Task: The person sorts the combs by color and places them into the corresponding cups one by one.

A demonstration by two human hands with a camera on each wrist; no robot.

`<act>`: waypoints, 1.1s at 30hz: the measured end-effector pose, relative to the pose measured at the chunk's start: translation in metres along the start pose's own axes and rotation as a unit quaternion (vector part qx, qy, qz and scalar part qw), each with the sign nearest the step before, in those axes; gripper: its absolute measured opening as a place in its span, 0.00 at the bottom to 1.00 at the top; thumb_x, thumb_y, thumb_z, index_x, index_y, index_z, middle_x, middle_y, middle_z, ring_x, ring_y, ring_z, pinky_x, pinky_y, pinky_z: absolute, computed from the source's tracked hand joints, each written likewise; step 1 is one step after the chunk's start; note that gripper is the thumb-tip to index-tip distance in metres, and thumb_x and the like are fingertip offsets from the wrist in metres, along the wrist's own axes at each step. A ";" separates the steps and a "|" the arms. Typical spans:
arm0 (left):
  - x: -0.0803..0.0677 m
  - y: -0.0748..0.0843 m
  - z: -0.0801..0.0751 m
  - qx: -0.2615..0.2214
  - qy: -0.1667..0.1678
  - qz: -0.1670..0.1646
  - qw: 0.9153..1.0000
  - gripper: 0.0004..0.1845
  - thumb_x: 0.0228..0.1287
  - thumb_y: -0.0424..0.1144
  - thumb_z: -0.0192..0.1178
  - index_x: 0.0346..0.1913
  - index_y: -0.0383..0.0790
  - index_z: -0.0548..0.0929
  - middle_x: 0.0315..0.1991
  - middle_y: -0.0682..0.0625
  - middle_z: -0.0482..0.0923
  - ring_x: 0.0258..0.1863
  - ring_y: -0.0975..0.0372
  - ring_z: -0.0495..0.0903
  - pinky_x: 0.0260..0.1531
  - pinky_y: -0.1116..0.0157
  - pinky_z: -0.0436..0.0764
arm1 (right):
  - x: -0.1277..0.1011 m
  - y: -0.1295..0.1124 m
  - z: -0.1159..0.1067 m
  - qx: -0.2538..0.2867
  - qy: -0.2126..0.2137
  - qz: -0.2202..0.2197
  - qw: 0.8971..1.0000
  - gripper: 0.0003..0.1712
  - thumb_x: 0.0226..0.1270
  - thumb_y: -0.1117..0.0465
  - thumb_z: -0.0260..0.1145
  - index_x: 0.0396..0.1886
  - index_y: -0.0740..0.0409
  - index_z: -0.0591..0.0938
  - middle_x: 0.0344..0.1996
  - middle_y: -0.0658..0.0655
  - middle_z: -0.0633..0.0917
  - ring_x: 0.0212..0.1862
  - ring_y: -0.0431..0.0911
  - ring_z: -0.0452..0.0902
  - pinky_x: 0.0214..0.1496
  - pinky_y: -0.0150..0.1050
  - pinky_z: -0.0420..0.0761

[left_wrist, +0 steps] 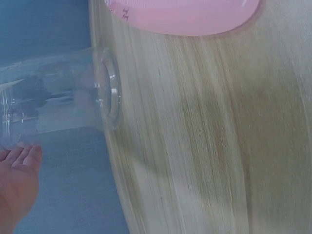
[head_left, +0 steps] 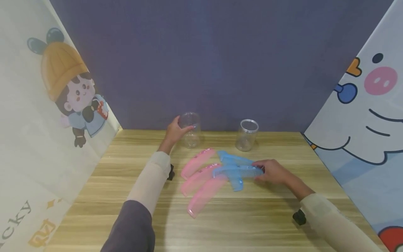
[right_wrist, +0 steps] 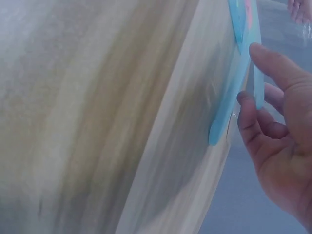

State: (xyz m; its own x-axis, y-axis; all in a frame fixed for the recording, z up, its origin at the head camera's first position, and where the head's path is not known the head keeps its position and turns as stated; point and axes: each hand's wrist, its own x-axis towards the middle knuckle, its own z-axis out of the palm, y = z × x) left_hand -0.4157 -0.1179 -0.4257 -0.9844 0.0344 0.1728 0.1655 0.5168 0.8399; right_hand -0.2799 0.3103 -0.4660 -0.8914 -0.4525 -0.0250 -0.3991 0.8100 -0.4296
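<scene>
Blue comb [head_left: 238, 171] pinched in my right hand [head_left: 273, 171] to lift it; my left hand [head_left: 175, 132] grips the clear jar [head_left: 190, 130], steadying it

At a wooden table [head_left: 126, 196] walled by cartoon-printed panels, a person's left hand [head_left: 175, 133] grips a clear plastic jar [head_left: 190, 129] near the back edge, while the right hand [head_left: 273, 171] pinches the end of a blue comb [head_left: 237, 171] lying atop a fan of pink combs [head_left: 201, 182] and other blue combs [head_left: 233, 161]. A second clear jar [head_left: 247, 134] stands upright to the right.
</scene>
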 end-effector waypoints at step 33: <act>-0.003 -0.002 -0.010 0.005 -0.041 0.006 0.999 0.55 0.60 0.58 0.72 0.80 0.37 0.54 0.76 0.35 0.63 0.73 0.42 0.68 0.73 0.46 0.71 | 0.028 -0.003 -0.039 -0.013 0.094 -0.027 0.995 0.31 0.58 0.50 0.79 0.56 0.64 0.86 0.16 0.44 0.75 0.22 0.35 0.63 0.23 0.28 0.66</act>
State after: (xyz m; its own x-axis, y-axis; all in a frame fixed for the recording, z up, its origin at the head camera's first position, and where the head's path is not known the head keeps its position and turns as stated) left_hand -0.4123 -0.1279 -0.4226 -0.9841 0.1097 0.1394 0.1765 0.5244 0.8330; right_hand -0.3123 0.3095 -0.4308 -0.8918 -0.4199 0.1686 -0.4512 0.7966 -0.4024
